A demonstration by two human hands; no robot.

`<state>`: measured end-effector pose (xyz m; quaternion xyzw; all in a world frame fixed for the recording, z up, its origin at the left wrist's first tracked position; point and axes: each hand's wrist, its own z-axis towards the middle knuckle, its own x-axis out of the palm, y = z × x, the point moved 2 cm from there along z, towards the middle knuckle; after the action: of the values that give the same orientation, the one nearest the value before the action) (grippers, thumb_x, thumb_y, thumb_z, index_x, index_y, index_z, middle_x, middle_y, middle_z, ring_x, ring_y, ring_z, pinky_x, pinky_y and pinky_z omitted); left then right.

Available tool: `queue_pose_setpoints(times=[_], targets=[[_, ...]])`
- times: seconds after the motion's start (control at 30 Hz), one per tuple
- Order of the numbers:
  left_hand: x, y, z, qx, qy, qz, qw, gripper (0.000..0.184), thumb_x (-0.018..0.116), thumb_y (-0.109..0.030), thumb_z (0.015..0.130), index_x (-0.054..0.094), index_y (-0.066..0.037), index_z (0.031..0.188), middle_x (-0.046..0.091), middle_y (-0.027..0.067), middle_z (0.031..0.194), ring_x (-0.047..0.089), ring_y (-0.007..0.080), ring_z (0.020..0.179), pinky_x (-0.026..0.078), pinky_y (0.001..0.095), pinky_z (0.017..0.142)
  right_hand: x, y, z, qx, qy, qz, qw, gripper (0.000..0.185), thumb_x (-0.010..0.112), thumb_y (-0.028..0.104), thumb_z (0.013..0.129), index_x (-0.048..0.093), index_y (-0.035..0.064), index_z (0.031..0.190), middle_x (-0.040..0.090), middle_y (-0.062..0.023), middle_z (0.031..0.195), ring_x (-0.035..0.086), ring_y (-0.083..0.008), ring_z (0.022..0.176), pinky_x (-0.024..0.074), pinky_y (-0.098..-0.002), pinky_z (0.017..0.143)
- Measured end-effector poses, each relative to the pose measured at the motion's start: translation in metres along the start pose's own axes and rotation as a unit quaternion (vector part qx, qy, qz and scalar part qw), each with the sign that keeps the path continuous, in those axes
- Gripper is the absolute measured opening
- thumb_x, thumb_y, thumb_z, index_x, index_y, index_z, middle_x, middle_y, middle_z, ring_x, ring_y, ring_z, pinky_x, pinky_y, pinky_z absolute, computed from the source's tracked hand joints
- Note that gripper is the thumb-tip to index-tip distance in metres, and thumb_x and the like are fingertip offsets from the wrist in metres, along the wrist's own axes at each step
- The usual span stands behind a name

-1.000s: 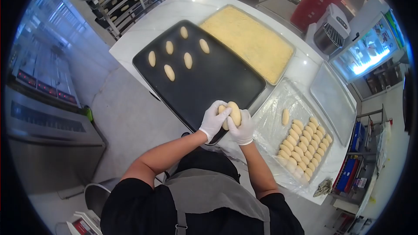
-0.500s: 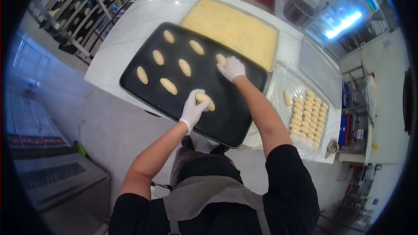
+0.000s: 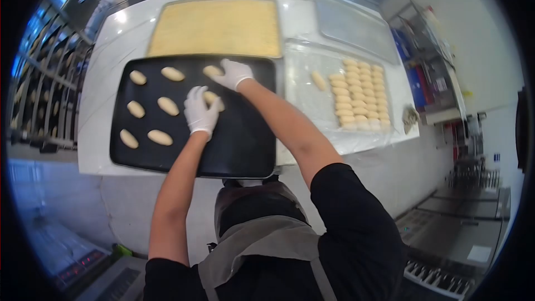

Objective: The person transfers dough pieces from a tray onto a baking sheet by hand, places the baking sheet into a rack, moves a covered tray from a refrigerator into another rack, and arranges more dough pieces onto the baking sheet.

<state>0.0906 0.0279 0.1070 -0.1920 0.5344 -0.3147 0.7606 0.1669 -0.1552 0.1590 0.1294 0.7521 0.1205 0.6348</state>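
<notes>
Both hands wear white gloves over a black baking tray [image 3: 239, 145]. My left hand [image 3: 200, 111] has its fingers around a dough piece [image 3: 212, 100] near the tray's middle. At the tray's far side, my right hand [image 3: 234, 74] grips another dough piece [image 3: 212, 71] by its right end. Several oval dough pieces [image 3: 168, 106] lie apart on the left half of the tray. To the right, rows of dough pieces [image 3: 358, 96] rest on a plastic-covered tray [image 3: 301, 100], with a single piece [image 3: 319, 81] beside them.
A tray of flat yellow dough or cake [image 3: 217, 25] lies behind the black tray. Another metal tray [image 3: 356, 25] is at the back right. A crumpled cloth [image 3: 410, 118] sits at the table's right edge. A rack of loaded trays [image 3: 47, 83] stands at left.
The view has turned. The two dough pieces once held together at the near edge are now apart on the black tray; my left hand has moved farther in with its piece.
</notes>
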Motion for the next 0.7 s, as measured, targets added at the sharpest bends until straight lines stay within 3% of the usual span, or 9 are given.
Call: queue_pose_setpoints(times=[0.13, 0.17, 0.27, 0.33, 0.47, 0.5, 0.53, 0.63, 0.7], targets=[[-0.001, -0.016, -0.008, 0.024, -0.002, 0.063, 0.998, 0.043, 0.067, -0.016, 0.089, 0.058, -0.007, 0.13, 0.058, 0.0154, 0.134, 0.056, 0.0335, 0.122, 0.044, 0.0443, 0.103, -0.032, -0.092, -0.035, 0.021, -0.255, 0.225, 0.94, 0.054, 0.062, 0.053, 0.089, 0.068, 0.0083, 0.118, 0.071, -0.0217, 0.105, 0.068, -0.0393, 0.1, 0.0523, -0.0454, 0.092], [-0.016, -0.007, -0.013, 0.027, -0.011, 0.076, 0.997, 0.042, 0.065, -0.013, 0.089, 0.058, -0.007, 0.13, 0.058, 0.0148, 0.135, 0.057, 0.0327, 0.122, 0.044, 0.0432, 0.103, -0.037, -0.135, -0.041, 0.068, -0.288, 0.066, 0.953, 0.05, 0.063, 0.049, 0.091, 0.067, 0.0074, 0.12, 0.071, -0.0228, 0.103, 0.067, -0.0411, 0.097, 0.0524, -0.0471, 0.09], [-0.048, -0.017, -0.037, -0.069, -0.057, -0.059, 0.994, 0.039, 0.061, -0.009, 0.092, 0.058, -0.007, 0.131, 0.057, 0.0129, 0.137, 0.056, 0.0293, 0.124, 0.043, 0.0401, 0.104, -0.06, -0.238, -0.082, 0.16, -0.129, -0.056, 0.977, 0.055, 0.065, 0.044, 0.09, 0.064, 0.0014, 0.124, 0.069, -0.0275, 0.104, 0.066, -0.044, 0.1, 0.0522, -0.0504, 0.088], [-0.053, -0.043, -0.052, -0.111, -0.078, -0.139, 0.981, 0.038, 0.059, -0.007, 0.094, 0.058, -0.006, 0.131, 0.057, 0.012, 0.138, 0.056, 0.0276, 0.125, 0.043, 0.0386, 0.104, 0.002, -0.32, -0.089, 0.123, -0.152, -0.054, 0.979, 0.053, 0.067, 0.042, 0.088, 0.066, 0.0003, 0.12, 0.069, -0.0284, 0.101, 0.067, -0.0443, 0.097, 0.0527, -0.0499, 0.085], [0.01, -0.151, -0.083, -0.159, 0.114, -0.387, 0.901, 0.038, 0.053, -0.003, 0.097, 0.054, -0.006, 0.136, 0.058, 0.0085, 0.136, 0.055, 0.0207, 0.123, 0.043, 0.0339, 0.101, -0.023, -0.274, -0.13, 0.138, -0.195, 0.185, 0.953, 0.044, 0.071, 0.028, 0.087, 0.066, -0.0005, 0.12, 0.072, -0.0217, 0.098, 0.07, -0.0342, 0.092, 0.0551, -0.0413, 0.081], [0.026, -0.183, -0.083, -0.202, 0.103, -0.434, 0.872, 0.039, 0.053, -0.004, 0.098, 0.052, -0.006, 0.137, 0.058, 0.0081, 0.134, 0.056, 0.0195, 0.121, 0.044, 0.0333, 0.099, -0.028, -0.245, -0.141, 0.102, -0.128, 0.332, 0.929, 0.044, 0.07, 0.026, 0.088, 0.065, -0.0003, 0.122, 0.073, -0.0196, 0.097, 0.071, -0.0295, 0.091, 0.0559, -0.0391, 0.081], [0.038, -0.21, -0.083, -0.243, 0.089, -0.476, 0.84, 0.04, 0.053, -0.006, 0.098, 0.05, -0.005, 0.138, 0.059, 0.0077, 0.132, 0.057, 0.0182, 0.118, 0.046, 0.0328, 0.098, -0.013, -0.229, -0.143, -0.009, -0.219, 0.257, 0.941, 0.044, 0.071, 0.023, 0.086, 0.065, 0.0005, 0.124, 0.073, -0.0178, 0.096, 0.072, -0.0296, 0.088, 0.0565, -0.0386, 0.082], [0.051, -0.215, -0.076, -0.307, 0.067, -0.55, 0.773, 0.043, 0.054, -0.008, 0.098, 0.047, -0.005, 0.14, 0.059, 0.0076, 0.13, 0.059, 0.0167, 0.113, 0.048, 0.0324, 0.095, -0.033, -0.159, -0.173, -0.249, -0.164, 0.343, 0.891, 0.042, 0.072, 0.015, 0.083, 0.065, 0.0035, 0.123, 0.069, -0.0187, 0.109, 0.068, -0.0292, 0.102, 0.0534, -0.0393, 0.089], [0.051, -0.184, -0.073, -0.365, 0.054, -0.62, 0.692, 0.046, 0.054, -0.009, 0.098, 0.045, -0.006, 0.143, 0.059, 0.0082, 0.128, 0.061, 0.0162, 0.108, 0.049, 0.0327, 0.093, -0.043, -0.188, -0.164, -0.255, -0.152, 0.366, 0.882, 0.042, 0.072, 0.014, 0.083, 0.065, 0.0038, 0.123, 0.068, -0.0189, 0.112, 0.067, -0.0307, 0.103, 0.0524, -0.0395, 0.09]])
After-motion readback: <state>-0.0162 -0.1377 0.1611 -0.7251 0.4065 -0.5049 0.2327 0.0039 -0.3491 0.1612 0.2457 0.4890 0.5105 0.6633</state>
